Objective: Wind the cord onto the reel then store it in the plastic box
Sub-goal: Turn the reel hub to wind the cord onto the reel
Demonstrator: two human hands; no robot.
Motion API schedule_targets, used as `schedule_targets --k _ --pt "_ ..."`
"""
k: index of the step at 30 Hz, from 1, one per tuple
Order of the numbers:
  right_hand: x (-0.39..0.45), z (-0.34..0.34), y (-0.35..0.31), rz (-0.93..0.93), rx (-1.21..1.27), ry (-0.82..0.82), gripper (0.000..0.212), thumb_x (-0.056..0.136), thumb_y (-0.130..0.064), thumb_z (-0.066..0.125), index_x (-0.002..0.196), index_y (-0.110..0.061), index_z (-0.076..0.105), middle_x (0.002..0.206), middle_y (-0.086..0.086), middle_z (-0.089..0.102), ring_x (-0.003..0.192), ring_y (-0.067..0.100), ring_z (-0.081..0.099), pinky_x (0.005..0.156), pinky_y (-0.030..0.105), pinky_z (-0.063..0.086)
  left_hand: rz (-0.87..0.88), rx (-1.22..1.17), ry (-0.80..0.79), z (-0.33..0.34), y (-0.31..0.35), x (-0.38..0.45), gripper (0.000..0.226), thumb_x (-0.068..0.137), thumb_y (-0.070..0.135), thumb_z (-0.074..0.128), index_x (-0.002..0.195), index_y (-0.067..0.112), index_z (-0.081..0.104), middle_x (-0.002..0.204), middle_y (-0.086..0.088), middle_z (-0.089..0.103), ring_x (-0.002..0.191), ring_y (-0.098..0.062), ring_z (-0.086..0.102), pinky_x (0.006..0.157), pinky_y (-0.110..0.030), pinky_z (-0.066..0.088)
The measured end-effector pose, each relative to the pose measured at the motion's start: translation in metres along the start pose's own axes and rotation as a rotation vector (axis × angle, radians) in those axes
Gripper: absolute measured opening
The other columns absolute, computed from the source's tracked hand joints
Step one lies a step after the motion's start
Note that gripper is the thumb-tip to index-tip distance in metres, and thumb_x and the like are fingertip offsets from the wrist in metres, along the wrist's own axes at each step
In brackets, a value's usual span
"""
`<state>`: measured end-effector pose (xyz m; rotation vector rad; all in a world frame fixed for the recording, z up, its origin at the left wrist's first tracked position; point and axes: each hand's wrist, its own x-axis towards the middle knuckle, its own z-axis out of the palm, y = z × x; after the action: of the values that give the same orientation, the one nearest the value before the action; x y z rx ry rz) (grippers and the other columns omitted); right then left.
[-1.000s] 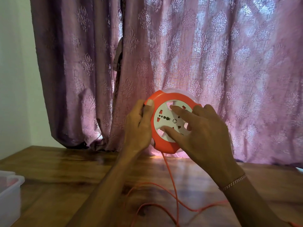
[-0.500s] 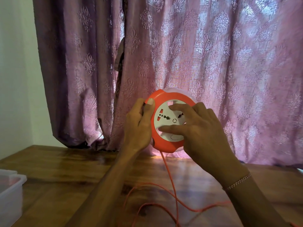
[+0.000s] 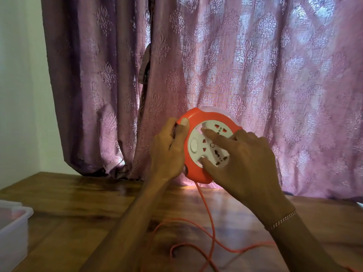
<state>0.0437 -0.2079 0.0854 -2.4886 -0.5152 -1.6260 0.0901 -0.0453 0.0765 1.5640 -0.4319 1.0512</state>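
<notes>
Before a mauve patterned curtain (image 3: 255, 75), a round orange-and-white plastic socket reel (image 3: 198, 146) is gripped by the left hand (image 3: 169, 152) above a wooden table (image 3: 78, 203), steadied for winding. The right hand (image 3: 243, 163), not clenched, has fingertips (image 3: 204, 132) pressed on its face; orange cord (image 3: 210, 222) trails slack below. A translucent plastic box (image 3: 13, 228) waits far left.

Orange reel (image 3: 198, 174) with white socket face held upright above the table, orange cord (image 3: 210, 216) hanging loose below.

There are no words, numbers or brand names to read here. The white face of the orange reel (image 3: 198, 146) only has plug holes and a small round ring mark near its middle (no letters on it that can be made out). The curtain (image 3: 235, 65) has a leaf pattern, not writing. The plastic box (image 3: 13, 230) shows no label
</notes>
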Motion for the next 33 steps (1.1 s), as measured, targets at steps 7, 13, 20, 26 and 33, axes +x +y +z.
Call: schedule_targets --k 7,13,20,26,33 --pt "0.003 -0.001 0.001 -0.025 0.06 0.089 0.058 0.083 -0.067 0.059 0.131 -0.035 0.063 0.085 0.003 0.06 0.083 0.027 0.051 0.071 0.04 0.041 -0.037 -0.077 0.017 -0.002 0.003 0.0 0.051 0.098 0.058 0.045 0.089 0.009 0.056 0.085 -0.023 0.067 0.078 -0.042 0.065 0.072 -0.06 0.055" --pt "0.005 -0.004 0.01 -0.3 0.208 0.065 0.029 0.086 -0.015 0.051 0.101 -0.024 0.075 0.124 0.007 0.062 0.1 0.028 0.049 0.08 0.043 0.047 -0.022 -0.113 0.029 -0.004 0.005 0.002 0.065 0.094 0.063 0.045 0.094 -0.001 0.055 0.09 -0.03 0.065 0.083 -0.048 0.063 0.072 -0.062 0.054" --pt "0.005 -0.003 0.015 -0.387 0.026 -0.084 0.053 0.076 -0.018 0.038 0.108 -0.043 0.074 0.143 0.005 0.053 0.11 0.027 0.043 0.081 0.042 0.04 0.015 -0.063 0.01 -0.004 0.004 0.001 0.043 0.101 0.05 0.046 0.086 0.01 0.054 0.081 -0.023 0.063 0.074 -0.041 0.062 0.067 -0.058 0.053" --pt "0.005 -0.008 0.012 -0.33 -0.09 -0.108 0.053 0.081 -0.027 0.035 0.114 -0.051 0.068 0.136 0.003 0.055 0.104 0.028 0.045 0.074 0.04 0.033 0.019 -0.055 -0.002 -0.003 0.003 0.0 0.041 0.1 0.05 0.047 0.086 0.013 0.057 0.081 -0.019 0.065 0.079 -0.041 0.062 0.068 -0.057 0.053" --pt "-0.002 -0.01 0.004 -0.132 -0.067 -0.07 0.057 0.078 -0.046 0.061 0.134 -0.051 0.053 0.1 0.006 0.058 0.089 0.03 0.055 0.071 0.039 0.043 0.017 -0.022 -0.013 -0.001 0.001 -0.001 0.047 0.099 0.053 0.046 0.086 0.009 0.056 0.075 -0.016 0.065 0.07 -0.034 0.062 0.067 -0.055 0.053"
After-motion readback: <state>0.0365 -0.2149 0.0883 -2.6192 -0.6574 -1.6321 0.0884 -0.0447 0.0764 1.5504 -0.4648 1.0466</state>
